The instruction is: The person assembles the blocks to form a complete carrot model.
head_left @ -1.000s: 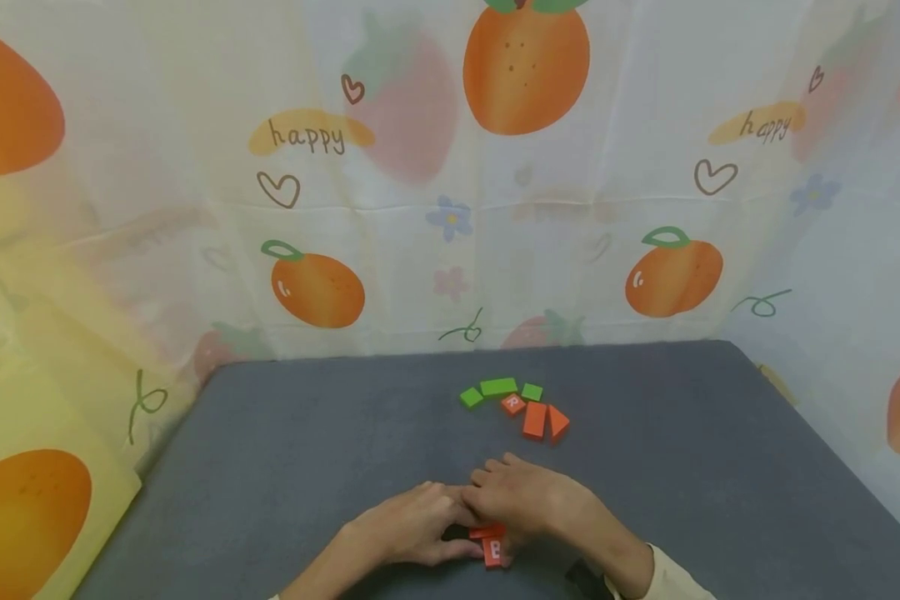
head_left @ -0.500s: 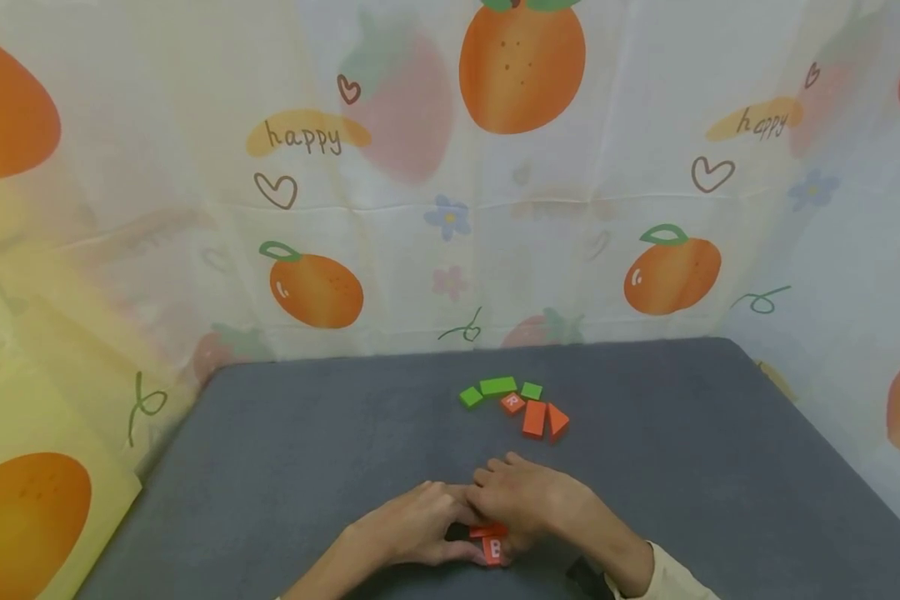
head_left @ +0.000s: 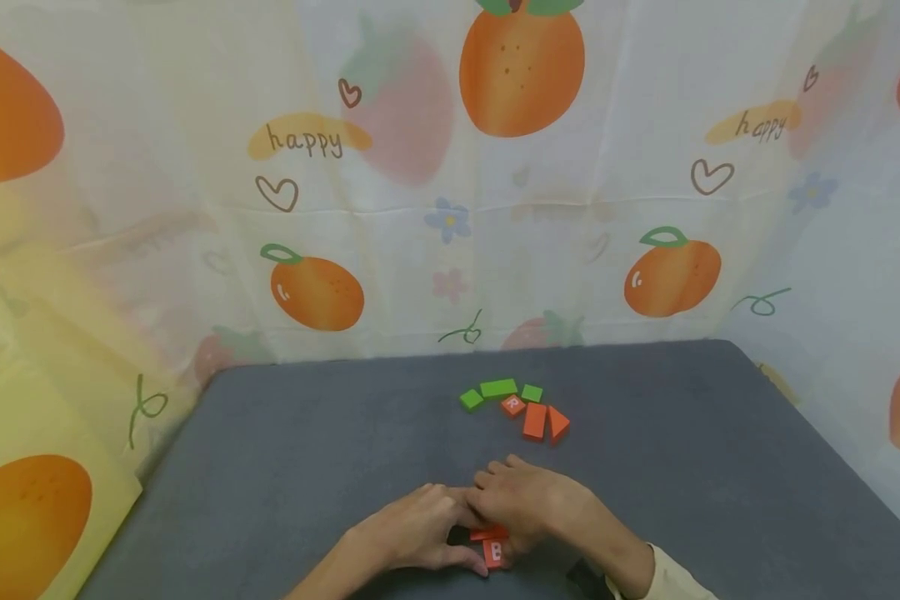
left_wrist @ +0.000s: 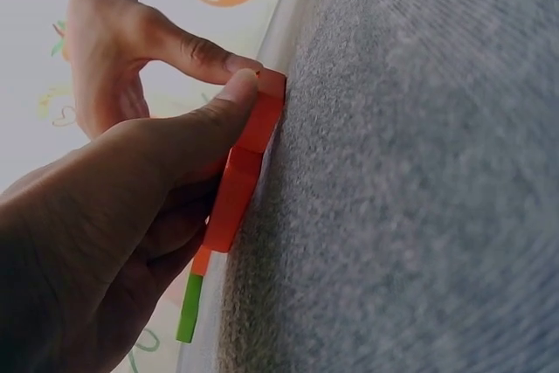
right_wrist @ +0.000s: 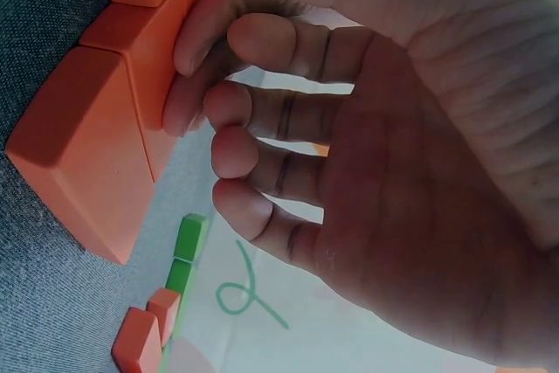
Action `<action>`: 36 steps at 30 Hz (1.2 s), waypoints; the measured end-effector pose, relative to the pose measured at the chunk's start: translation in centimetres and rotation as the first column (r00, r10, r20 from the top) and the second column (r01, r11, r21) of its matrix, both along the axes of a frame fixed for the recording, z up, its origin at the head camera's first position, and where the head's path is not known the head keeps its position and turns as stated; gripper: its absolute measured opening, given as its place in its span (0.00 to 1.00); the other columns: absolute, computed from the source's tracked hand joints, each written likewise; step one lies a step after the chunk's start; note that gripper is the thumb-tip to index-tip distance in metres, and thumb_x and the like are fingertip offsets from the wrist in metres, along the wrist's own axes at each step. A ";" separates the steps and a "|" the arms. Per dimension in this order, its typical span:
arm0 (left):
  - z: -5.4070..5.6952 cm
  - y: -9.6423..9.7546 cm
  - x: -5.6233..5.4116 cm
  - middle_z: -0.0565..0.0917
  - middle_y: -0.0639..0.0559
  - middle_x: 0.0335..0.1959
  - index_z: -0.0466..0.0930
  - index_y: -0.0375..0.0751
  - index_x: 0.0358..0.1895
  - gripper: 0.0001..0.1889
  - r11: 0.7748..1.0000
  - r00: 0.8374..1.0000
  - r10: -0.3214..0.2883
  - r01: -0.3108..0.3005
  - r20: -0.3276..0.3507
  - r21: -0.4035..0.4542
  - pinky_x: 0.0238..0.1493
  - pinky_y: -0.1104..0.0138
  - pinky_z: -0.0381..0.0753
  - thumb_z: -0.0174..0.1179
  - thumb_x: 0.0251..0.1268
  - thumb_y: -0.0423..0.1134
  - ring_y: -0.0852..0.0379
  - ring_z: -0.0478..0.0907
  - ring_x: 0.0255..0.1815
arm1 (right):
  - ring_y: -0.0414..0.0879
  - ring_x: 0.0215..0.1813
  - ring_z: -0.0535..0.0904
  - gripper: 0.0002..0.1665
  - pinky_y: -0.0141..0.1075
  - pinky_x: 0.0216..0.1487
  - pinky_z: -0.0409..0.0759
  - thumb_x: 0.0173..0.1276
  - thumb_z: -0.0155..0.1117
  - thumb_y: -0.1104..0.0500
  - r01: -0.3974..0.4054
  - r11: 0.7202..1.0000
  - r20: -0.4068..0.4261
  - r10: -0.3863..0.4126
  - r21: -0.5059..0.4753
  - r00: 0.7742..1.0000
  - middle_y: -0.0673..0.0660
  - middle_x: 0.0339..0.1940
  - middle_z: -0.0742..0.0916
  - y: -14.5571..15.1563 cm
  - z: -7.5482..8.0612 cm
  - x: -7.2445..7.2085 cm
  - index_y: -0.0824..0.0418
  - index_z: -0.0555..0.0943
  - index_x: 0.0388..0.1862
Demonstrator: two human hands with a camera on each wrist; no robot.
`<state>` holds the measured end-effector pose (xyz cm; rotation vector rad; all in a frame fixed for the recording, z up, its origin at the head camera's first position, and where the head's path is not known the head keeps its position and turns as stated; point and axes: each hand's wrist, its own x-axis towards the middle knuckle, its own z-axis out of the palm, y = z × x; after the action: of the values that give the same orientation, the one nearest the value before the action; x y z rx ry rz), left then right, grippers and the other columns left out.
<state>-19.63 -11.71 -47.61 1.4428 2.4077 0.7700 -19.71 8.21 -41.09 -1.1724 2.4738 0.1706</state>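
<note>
A small orange block with a white letter B (head_left: 495, 552) lies flat at the front of the table. More orange blocks (right_wrist: 79, 120) sit against it on its far side, largely hidden by the hands in the head view. My left hand (head_left: 408, 527) grips this group, its thumb (left_wrist: 231, 93) on the near end and fingertips (right_wrist: 179, 107) along the far side. My right hand (head_left: 528, 502) reaches in from the right, its thumb (left_wrist: 236, 63) touching the lettered block. The other right fingers (right_wrist: 240, 150) are loosely bent with nothing in them.
Farther back on the grey table (head_left: 307, 442) lie several blocks: a long green one (head_left: 498, 388), small green ones (head_left: 472, 400), an orange one lettered R (head_left: 512, 405), an orange rectangle (head_left: 535, 422) and an orange triangle (head_left: 557, 423). A fruit-print cloth (head_left: 390, 242) hangs behind.
The left thumb has shifted slightly along the near edge of the lettered block, nearer its front corner. Otherwise both hands and the far blocks stay in place.
</note>
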 end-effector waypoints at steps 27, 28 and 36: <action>-0.1 -0.3 -0.1 0.89 0.57 0.59 0.89 0.48 0.58 0.22 1.000 0.998 -0.029 0.029 -0.059 0.000 0.52 0.83 0.81 0.67 0.71 0.57 0.71 0.85 0.57 | 0.36 0.45 0.74 0.16 0.36 0.53 0.75 0.70 0.73 0.41 0.019 0.999 0.009 -0.019 -0.049 1.000 0.41 0.44 0.82 0.3 1.4 -1.0 0.44 0.81 0.49; -0.1 -0.3 -0.1 0.87 0.56 0.63 0.87 0.49 0.62 0.24 1.000 0.998 -0.029 0.028 -0.061 -0.012 0.55 0.81 0.82 0.66 0.71 0.57 0.69 0.84 0.61 | 0.37 0.46 0.75 0.14 0.38 0.55 0.77 0.72 0.71 0.42 0.029 0.997 0.001 -0.029 -0.069 1.000 0.42 0.45 0.82 0.5 1.7 -1.3 0.46 0.81 0.49; -0.1 0.0 0.1 0.80 0.55 0.71 0.80 0.46 0.70 0.29 0.999 0.995 -0.039 0.035 -0.087 -0.039 0.67 0.65 0.82 0.66 0.72 0.55 0.61 0.76 0.75 | 0.59 0.70 0.77 0.20 0.53 0.73 0.75 0.80 0.63 0.52 0.188 0.975 -0.211 -0.210 -0.121 0.955 0.61 0.66 0.82 2.0 0.3 -6.5 0.61 0.81 0.63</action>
<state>-19.56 -11.75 -47.69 1.5328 2.4384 0.6629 -26.16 10.25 -40.83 -0.9787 2.8097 0.1291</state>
